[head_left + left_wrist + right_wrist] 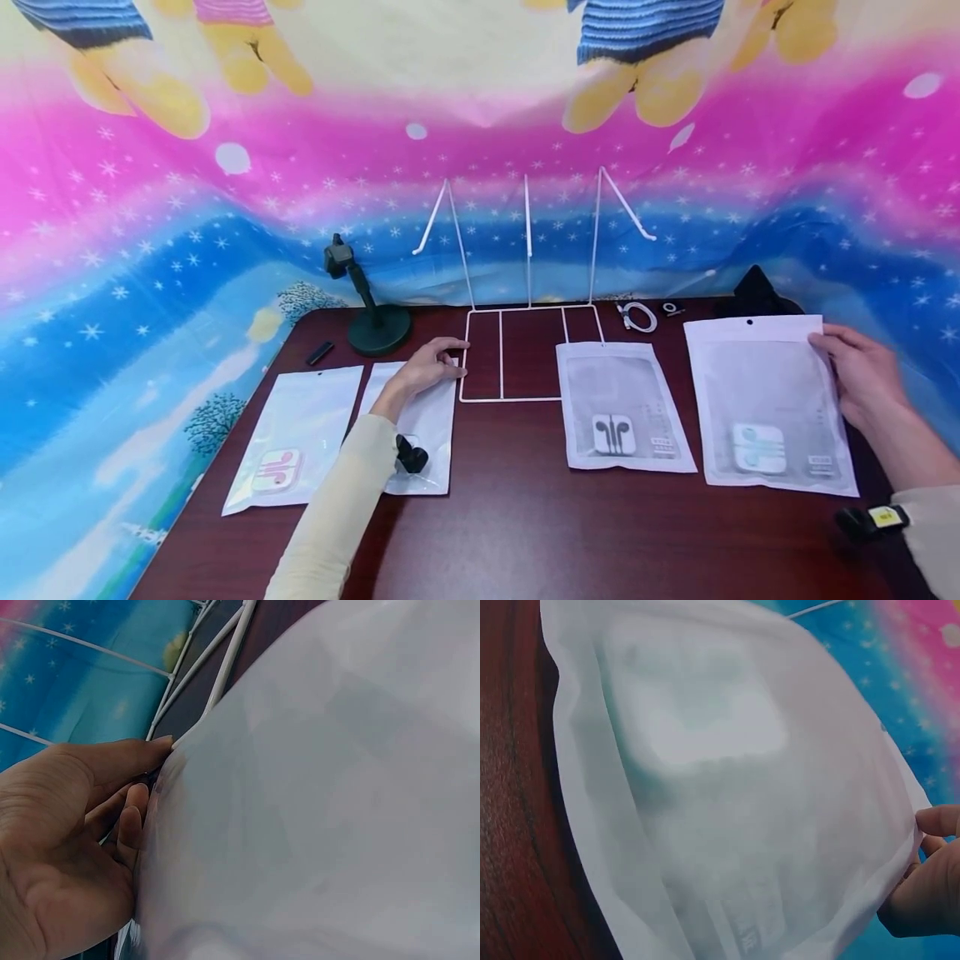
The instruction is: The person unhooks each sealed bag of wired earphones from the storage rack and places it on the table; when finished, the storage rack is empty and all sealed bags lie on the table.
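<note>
My right hand [866,375] pinches the upper right edge of a white zip pouch [780,375] with pale green earphones in a case inside; in the right wrist view this pouch bulges close to the lens. At the middle left, my left hand [426,371] has its fingertips right at the left wire of a white wire rack [517,400] and the upper right corner of another white pouch [437,417]. That pouch lies partly hidden beneath the forearm and fills much of the left wrist view. I cannot tell whether the left fingers hold pouch or wire.
A pouch with black earphones [626,383] overlaps the rack's front right corner. At far left lies a pouch with pink earphones [311,417]. Behind stand a dark green phone stand [378,329], a small black stick [320,353], a coiled white cable [639,317] and a black object [756,293].
</note>
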### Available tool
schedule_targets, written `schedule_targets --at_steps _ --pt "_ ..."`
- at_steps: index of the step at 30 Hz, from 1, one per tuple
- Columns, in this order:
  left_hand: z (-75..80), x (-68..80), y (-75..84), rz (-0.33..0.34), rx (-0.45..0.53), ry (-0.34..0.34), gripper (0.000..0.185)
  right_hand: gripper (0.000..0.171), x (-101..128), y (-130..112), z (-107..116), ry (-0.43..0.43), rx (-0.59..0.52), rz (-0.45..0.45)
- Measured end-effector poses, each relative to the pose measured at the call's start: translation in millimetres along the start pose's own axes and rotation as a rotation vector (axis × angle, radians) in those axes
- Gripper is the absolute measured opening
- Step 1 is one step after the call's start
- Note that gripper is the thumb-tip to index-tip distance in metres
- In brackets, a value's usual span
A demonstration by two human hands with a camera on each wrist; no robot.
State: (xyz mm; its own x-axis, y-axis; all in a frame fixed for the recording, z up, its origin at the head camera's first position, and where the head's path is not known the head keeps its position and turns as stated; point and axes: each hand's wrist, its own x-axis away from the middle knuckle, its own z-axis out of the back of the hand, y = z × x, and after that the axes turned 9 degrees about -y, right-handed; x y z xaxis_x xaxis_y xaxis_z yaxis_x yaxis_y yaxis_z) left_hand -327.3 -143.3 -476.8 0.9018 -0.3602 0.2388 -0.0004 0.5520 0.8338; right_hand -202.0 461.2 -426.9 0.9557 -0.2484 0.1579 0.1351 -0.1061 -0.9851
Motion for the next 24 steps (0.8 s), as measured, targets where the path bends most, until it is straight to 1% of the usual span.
schedule_targets --at_steps 4,6,10,13,14,17,19,21,24 --pt "-0.6 0.9 0.3 0.003 0.0 0.0 0.053 0.02 -9.4 7.4 0.8 0.017 0.075 -0.042" --pt "-0.8 1.1 -0.1 0.002 0.001 -0.003 0.053 0.025 -13.2 10.1 1.1 0.024 0.1 -0.059" --pt "-1.3 1.5 0.0 -0.003 -0.002 -0.006 0.053 0.046 -19.2 14.5 2.9 0.013 0.159 -0.076" --pt "-1.0 1.9 0.5 -0.008 -0.004 -0.005 0.053 0.049 -23.2 17.4 4.2 -0.007 0.169 -0.097" --pt "-0.9 2.2 0.9 -0.01 -0.003 -0.005 0.054 0.047 -24.6 18.5 4.6 -0.009 0.179 -0.108" --pt "-0.3 2.1 0.6 -0.015 -0.008 -0.01 0.054 0.052 -28.3 21.1 4.7 -0.005 0.251 -0.142" --pt "-0.6 1.7 1.2 -0.017 -0.012 -0.012 0.053 0.063 -30.1 22.4 5.2 0.006 0.307 -0.163" --pt "-1.0 1.1 1.7 -0.016 -0.015 -0.014 0.053 0.07 -31.2 23.8 5.6 0.009 0.367 -0.18" --pt "-1.1 0.4 2.4 -0.01 -0.014 -0.012 0.053 0.072 -31.8 26.3 6.8 -0.016 0.419 -0.185"
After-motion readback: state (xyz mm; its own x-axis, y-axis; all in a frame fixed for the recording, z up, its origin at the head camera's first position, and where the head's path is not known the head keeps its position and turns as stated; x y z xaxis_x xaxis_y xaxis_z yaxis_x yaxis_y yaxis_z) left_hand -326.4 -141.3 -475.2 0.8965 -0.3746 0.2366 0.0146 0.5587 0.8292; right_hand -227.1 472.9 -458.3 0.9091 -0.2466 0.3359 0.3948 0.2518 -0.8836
